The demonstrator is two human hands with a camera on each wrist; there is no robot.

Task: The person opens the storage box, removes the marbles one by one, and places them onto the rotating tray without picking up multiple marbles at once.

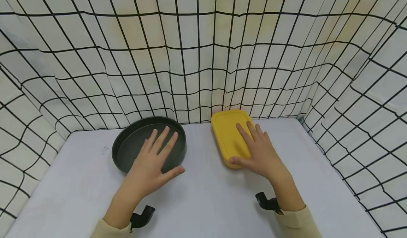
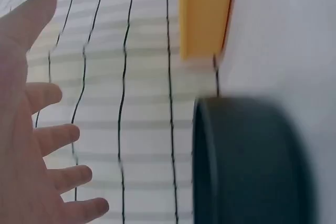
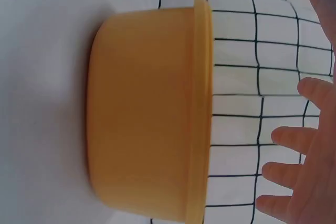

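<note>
A dark green round pan [image 1: 130, 153] with a raised rim sits at the left of the white table. Over its near right part my left hand [image 1: 149, 171] hovers palm down, fingers spread and holding nothing. To the right stands a yellow rectangular container [image 1: 227, 132] with a lid of the same colour. My right hand [image 1: 260, 153] is spread above the container's right side, its thumb over the near end. The right wrist view shows a gap between these fingers and the yellow container [image 3: 147, 114]. In the left wrist view, the dark pan [image 2: 252, 166] lies apart from the left fingers.
White walls covered with black grid netting [image 1: 197, 58] close in the back and both sides. The white table [image 1: 203, 195] runs up to the netting. Black curved wrist mounts [image 1: 143, 216] stick out at the inner side of both wrists, below beige sleeves.
</note>
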